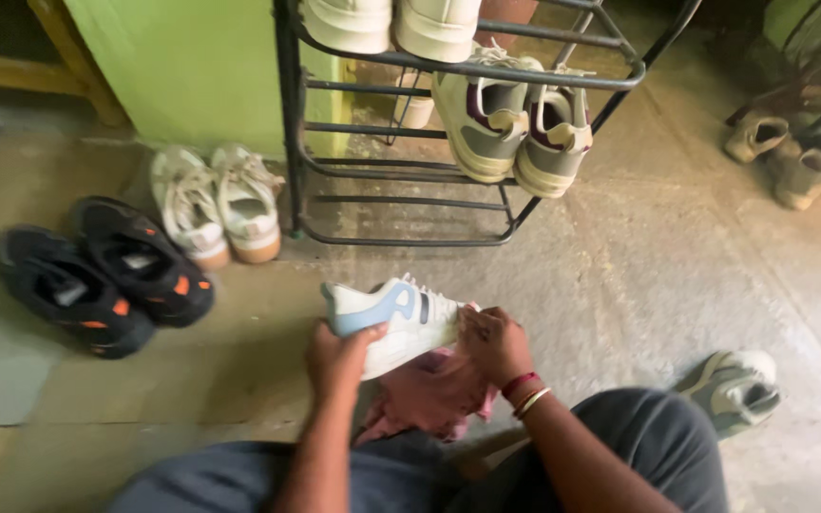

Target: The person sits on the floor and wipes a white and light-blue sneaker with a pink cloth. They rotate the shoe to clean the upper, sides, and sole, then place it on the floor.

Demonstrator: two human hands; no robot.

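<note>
1. Far left, on the floor (620, 275): pair of black shoes (102, 275) with orange marks, side by side, openings up.
2. Just right of them, by the green wall (192, 66): pair of off-white shoes (216, 201), touching each other.
3. Left hand (339, 359): fingers closed around the heel end of a white sneaker (391, 321) with a pale blue side panel; thumb on the panel.
4. Sneaker is held above the floor, in front of the knees, tipped on its side, toe pointing right.
5. Pink cloth (429, 394) hangs bunched directly under the sneaker.
6. Right hand (496, 344): closed at the toe end, pressed to the sneaker; whether it also pinches the cloth, cannot tell. Bangles on the wrist.
7. Behind, black metal rack (292, 142): grey-and-white pair (515, 123) on a middle shelf, white pair (391, 24) above.
8. Right, on the floor: grey-green shoe (735, 388) beside the knee.
9. Far right, top: tan pair (781, 157).
</note>
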